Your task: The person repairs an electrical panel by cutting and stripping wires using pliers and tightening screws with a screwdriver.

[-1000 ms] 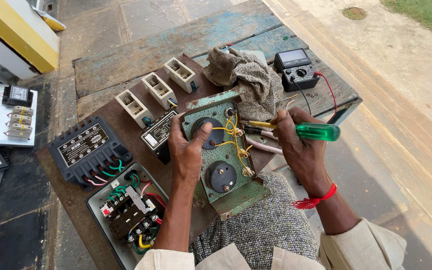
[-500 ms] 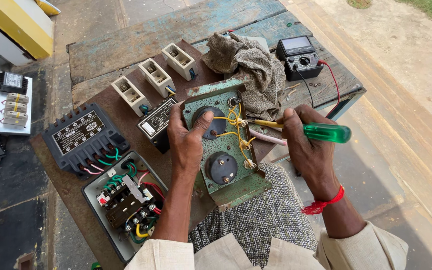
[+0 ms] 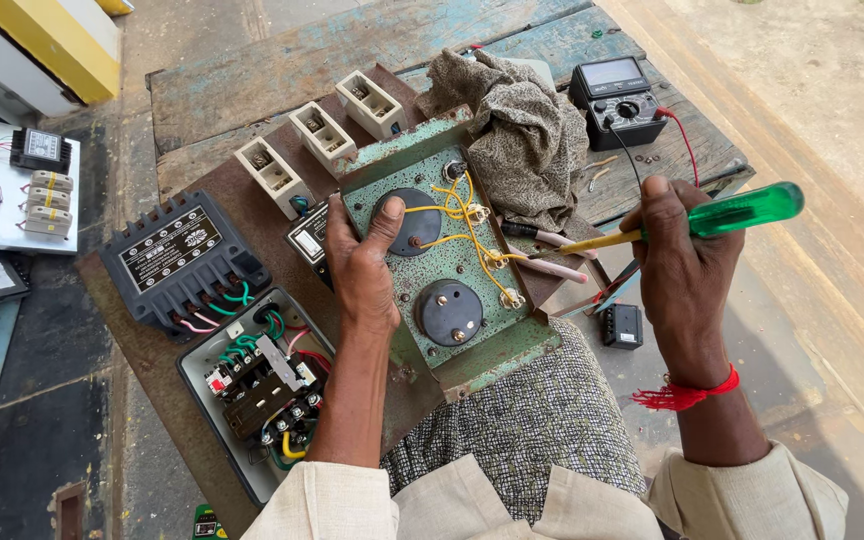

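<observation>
Green panel point(image 3: 432, 270): gripped by left hand point(image 3: 364, 262); right hand point(image 3: 682, 262) grips screwdriver point(image 3: 692, 220), shaft pointing left toward panel's yellow wires point(image 3: 457, 215).

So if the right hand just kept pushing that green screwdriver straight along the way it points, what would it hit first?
Most likely the yellow wires on the green metal panel. The right hand aims the green-handled screwdriver leftward at them, past the pink-handled tool. Depth is hard to judge, so the tip may already touch.

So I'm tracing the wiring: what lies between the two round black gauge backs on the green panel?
In the head view, bare speckled green panel separates the upper and lower gauge back; the yellow wires pass just beside.
</observation>
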